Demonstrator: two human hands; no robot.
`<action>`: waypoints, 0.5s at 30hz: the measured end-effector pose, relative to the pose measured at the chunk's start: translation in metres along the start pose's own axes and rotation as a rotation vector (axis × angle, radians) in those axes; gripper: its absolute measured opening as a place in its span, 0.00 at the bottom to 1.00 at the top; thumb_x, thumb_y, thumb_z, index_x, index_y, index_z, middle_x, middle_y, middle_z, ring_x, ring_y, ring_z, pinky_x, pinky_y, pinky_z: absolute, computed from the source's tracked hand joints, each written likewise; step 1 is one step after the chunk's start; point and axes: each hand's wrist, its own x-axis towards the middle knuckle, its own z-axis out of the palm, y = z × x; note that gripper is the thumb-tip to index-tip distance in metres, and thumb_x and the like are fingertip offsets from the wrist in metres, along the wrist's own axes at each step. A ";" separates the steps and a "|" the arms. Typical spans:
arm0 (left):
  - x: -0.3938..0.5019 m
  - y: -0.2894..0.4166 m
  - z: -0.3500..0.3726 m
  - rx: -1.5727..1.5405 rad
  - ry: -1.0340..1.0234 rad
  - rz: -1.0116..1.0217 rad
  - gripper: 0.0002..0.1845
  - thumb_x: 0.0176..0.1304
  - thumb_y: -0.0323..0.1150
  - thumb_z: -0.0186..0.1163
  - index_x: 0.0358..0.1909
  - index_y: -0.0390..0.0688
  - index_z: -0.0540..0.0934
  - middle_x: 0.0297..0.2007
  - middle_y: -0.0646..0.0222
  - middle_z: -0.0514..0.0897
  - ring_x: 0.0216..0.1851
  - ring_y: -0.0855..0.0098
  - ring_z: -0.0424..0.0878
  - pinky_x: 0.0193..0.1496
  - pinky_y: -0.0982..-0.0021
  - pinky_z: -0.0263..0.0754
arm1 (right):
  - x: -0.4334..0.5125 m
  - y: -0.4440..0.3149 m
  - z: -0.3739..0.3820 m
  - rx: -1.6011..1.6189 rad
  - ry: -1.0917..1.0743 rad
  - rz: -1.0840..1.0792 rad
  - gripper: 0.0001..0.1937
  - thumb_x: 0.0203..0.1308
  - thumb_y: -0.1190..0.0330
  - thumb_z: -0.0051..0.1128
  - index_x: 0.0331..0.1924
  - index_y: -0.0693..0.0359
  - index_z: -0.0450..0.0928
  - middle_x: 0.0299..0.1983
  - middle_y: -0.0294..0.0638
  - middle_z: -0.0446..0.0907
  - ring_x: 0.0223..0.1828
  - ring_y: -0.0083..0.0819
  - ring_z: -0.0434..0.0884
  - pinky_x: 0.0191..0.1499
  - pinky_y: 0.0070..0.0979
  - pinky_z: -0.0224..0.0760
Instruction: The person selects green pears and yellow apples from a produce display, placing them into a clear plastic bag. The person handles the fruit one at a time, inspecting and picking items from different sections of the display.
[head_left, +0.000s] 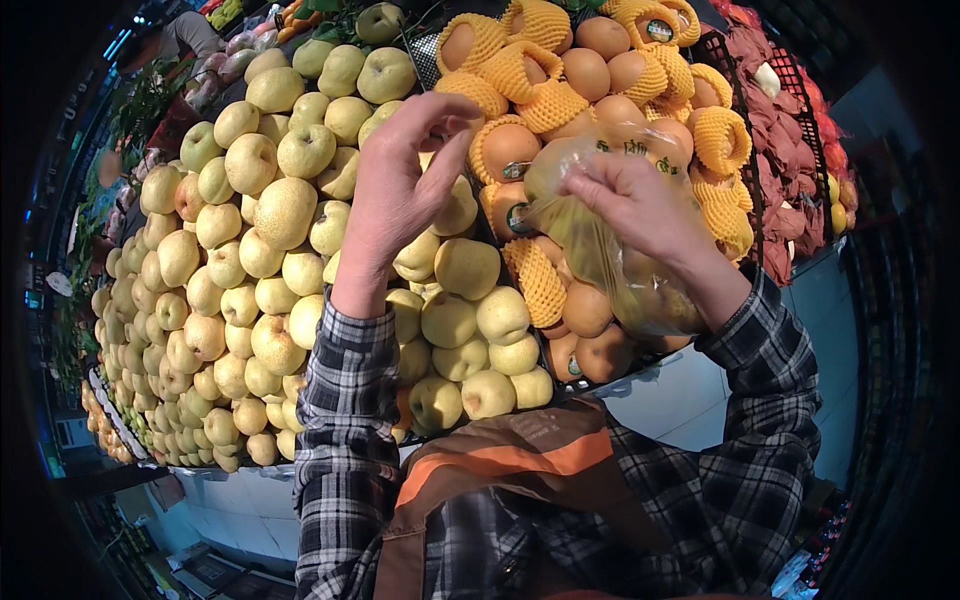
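Note:
My right hand grips the gathered neck of a clear plastic bag printed with green writing. Yellowish fruit shows dimly through the film, and the bag hangs over brown pears. Nothing is visible in my left hand, which is raised with thumb and fingers apart and curved. Beneath that hand lies a large sloping heap of yellow pears. Some brown pears beside the bag wear yellow foam net sleeves, and a few carry small stickers.
Black crate edges part the brown pears from fruit in reddish paper wraps at the right. Red bagged fruit lies beyond. Green leaves edge the display's back. At the far upper left, a person bends near the produce.

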 end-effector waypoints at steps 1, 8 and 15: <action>-0.006 -0.011 -0.002 0.122 -0.001 -0.028 0.19 0.68 0.29 0.66 0.59 0.41 0.81 0.49 0.61 0.85 0.49 0.69 0.86 0.53 0.69 0.81 | 0.000 0.003 -0.007 0.025 0.034 -0.002 0.13 0.76 0.64 0.56 0.44 0.67 0.84 0.32 0.29 0.81 0.36 0.16 0.76 0.40 0.20 0.71; -0.061 -0.057 0.032 0.355 -0.058 -0.200 0.41 0.51 0.39 0.78 0.69 0.44 0.75 0.58 0.46 0.78 0.60 0.47 0.79 0.65 0.54 0.75 | -0.016 0.016 -0.052 0.500 0.459 0.039 0.14 0.77 0.60 0.59 0.42 0.64 0.86 0.22 0.20 0.66 0.20 0.09 0.59 0.22 0.12 0.48; 0.011 -0.093 -0.077 0.399 0.285 0.104 0.40 0.51 0.42 0.75 0.69 0.47 0.77 0.62 0.48 0.78 0.61 0.52 0.79 0.68 0.53 0.74 | -0.035 0.006 -0.161 0.632 0.849 -0.114 0.13 0.80 0.62 0.53 0.47 0.63 0.85 0.45 0.36 0.88 0.46 0.23 0.86 0.52 0.24 0.80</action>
